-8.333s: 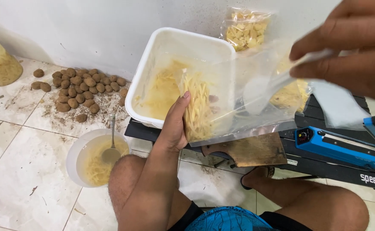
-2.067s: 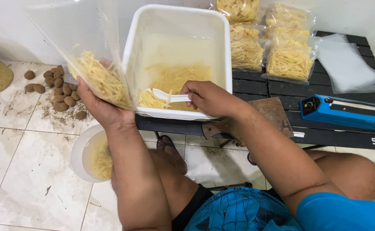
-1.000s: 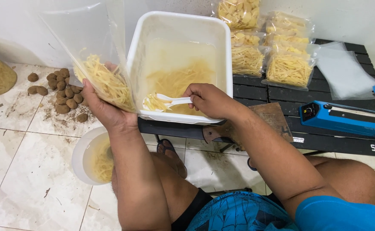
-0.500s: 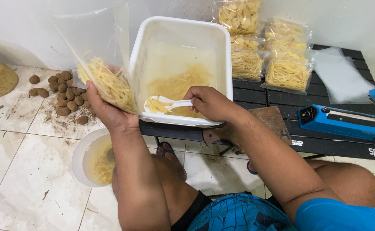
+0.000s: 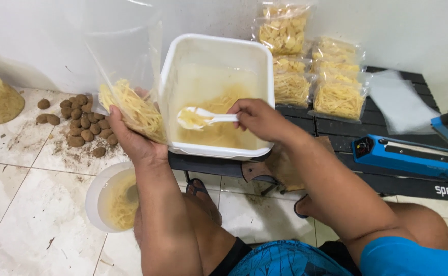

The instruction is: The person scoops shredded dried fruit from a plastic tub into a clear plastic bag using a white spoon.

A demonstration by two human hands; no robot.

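hidden: clear bag (image 5: 127, 76) top cut off by the frame edge; bowl (image 5: 112, 199) partly behind the left arm
left hand (image 5: 132, 140): cupped under the bag, holding it up; yellow strips in the bag's bottom
right hand (image 5: 257, 118): closed on white spoon (image 5: 203, 117), its loaded scoop pointing toward left hand
tub (image 5: 219, 94): under the spoon, between both hands, strips inside
sealed packs (image 5: 311, 76): beyond right hand

White tiled floor (image 5: 24, 204) bears brown balls (image 5: 83, 125) and a round bowl (image 5: 101, 197)

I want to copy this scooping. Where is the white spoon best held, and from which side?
Hold the white spoon by its handle end, coming from the right as the right hand does: the loaded bowl points left into the white tub, so only the handle is clean.
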